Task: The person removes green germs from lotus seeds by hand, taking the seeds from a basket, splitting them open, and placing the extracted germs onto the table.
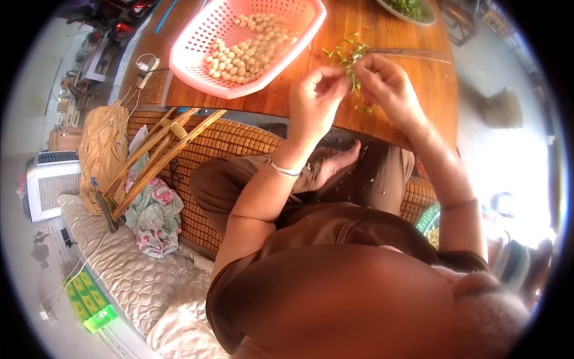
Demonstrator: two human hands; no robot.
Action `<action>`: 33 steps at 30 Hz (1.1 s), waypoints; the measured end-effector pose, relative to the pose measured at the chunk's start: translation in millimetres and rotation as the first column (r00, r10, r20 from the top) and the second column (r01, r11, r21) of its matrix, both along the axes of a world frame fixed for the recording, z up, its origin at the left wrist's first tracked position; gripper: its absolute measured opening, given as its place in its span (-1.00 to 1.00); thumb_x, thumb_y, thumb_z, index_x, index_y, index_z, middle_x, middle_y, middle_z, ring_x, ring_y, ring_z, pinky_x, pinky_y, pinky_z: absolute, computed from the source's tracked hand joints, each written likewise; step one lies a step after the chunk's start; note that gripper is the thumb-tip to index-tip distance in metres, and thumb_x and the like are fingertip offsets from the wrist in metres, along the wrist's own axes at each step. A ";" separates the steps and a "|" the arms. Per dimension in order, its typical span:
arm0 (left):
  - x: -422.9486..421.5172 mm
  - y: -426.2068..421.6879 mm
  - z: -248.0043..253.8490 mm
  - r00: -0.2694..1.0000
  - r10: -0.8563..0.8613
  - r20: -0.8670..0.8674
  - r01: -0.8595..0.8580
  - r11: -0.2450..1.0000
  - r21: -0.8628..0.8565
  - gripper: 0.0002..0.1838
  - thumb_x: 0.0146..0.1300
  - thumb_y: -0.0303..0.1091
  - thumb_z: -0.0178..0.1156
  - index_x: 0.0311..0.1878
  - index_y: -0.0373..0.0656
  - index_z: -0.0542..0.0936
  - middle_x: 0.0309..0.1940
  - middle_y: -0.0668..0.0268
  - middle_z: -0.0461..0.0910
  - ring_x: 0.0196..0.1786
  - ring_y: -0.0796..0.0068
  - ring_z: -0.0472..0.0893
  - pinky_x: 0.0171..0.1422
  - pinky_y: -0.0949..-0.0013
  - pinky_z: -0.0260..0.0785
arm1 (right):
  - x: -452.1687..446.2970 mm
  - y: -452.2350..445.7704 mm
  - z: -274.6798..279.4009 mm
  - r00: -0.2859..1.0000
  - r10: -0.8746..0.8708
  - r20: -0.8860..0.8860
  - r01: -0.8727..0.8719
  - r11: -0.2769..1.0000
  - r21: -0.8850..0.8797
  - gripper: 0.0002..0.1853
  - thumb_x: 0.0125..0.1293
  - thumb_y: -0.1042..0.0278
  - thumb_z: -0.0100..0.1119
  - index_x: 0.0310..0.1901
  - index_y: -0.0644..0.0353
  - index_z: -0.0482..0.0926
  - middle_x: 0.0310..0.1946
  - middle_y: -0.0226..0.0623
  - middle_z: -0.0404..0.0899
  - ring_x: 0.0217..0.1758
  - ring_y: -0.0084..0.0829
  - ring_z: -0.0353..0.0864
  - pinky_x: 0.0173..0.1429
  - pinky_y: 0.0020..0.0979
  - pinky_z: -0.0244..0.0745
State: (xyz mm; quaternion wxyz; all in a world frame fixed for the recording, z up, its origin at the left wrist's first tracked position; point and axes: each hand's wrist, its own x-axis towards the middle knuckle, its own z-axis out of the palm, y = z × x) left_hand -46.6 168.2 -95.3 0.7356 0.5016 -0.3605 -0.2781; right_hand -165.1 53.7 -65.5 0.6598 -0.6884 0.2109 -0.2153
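My left hand [317,99], with a pale bangle [284,169] on its wrist, is closed in a pinch over the table edge. Opposite it, my right hand [388,87] is also pinched, and the fingertips of both hands nearly meet. Whatever they hold is too small or hidden to name. Small green shoots [354,55] lie scattered on the wooden table [281,99] around and behind the fingertips. Left of my hands stands a pink perforated basket [230,90] with many round cream-coloured pieces [242,61], which look like peeled seeds.
A plate of green bits [412,8] sits at the table's far right. Wooden crutches [158,152] lean at the left, beside a floral cloth [156,209] on the beaded seat [221,134]. A power strip [146,73] hangs by the table's left side. A green basket [429,221] is by my right elbow.
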 end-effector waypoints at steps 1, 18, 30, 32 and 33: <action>-1.4 -0.4 0.4 0.999 0.024 0.026 -0.024 1.000 -0.002 -0.88 0.30 -0.48 0.32 -0.16 -0.31 0.63 -0.38 0.43 0.63 -0.33 0.75 0.54 -0.23 0.63 0.40 | -0.2 0.2 0.0 1.000 -0.019 -0.017 0.017 0.996 -0.082 -0.85 0.46 0.29 0.13 -0.16 0.19 0.53 -0.55 -0.61 0.34 -0.55 -0.78 0.24 -0.45 -0.64 0.19; 2.6 -4.1 -10.6 0.956 0.064 0.285 -0.095 0.991 0.096 -0.85 0.38 -0.50 0.21 -0.10 -0.40 0.61 -0.33 0.26 0.70 -0.26 0.59 0.67 -0.13 0.52 0.53 | 3.0 0.0 -8.9 0.990 -0.138 -0.035 0.113 0.908 -0.403 -0.88 0.39 0.38 0.22 -0.18 0.24 0.60 -0.43 -0.43 0.61 -0.47 -0.73 0.51 -0.40 -0.59 0.46; 3.0 -9.7 -18.5 0.982 0.102 0.157 -0.114 0.991 0.066 -0.89 0.29 -0.46 0.26 -0.25 -0.32 0.65 -0.57 0.41 0.60 -0.47 0.76 0.49 -0.39 0.57 0.33 | 4.6 3.6 -11.1 0.995 -0.100 0.015 0.098 0.919 -0.383 -0.87 0.40 0.39 0.18 -0.11 0.24 0.56 -0.45 -0.38 0.64 -0.45 -0.67 0.59 -0.40 -0.55 0.52; 3.3 -9.0 -15.8 0.991 0.074 0.110 -0.083 0.994 0.074 -0.88 0.31 -0.45 0.24 -0.24 -0.33 0.65 -0.53 0.40 0.62 -0.44 0.74 0.54 -0.35 0.58 0.37 | 4.7 3.4 -10.2 0.994 -0.107 0.030 0.110 0.927 -0.359 -0.87 0.41 0.40 0.15 -0.10 0.24 0.56 -0.48 -0.41 0.60 -0.47 -0.68 0.55 -0.42 -0.55 0.49; 4.5 -7.8 -13.1 0.991 0.074 0.109 -0.083 0.994 0.073 -0.88 0.31 -0.45 0.24 -0.24 -0.33 0.65 -0.53 0.40 0.62 -0.44 0.74 0.54 -0.35 0.58 0.37 | 3.5 3.2 -6.8 0.998 -0.064 0.006 0.064 0.981 -0.184 -0.86 0.43 0.40 0.11 -0.08 0.24 0.55 -0.50 -0.44 0.54 -0.50 -0.69 0.48 -0.45 -0.57 0.41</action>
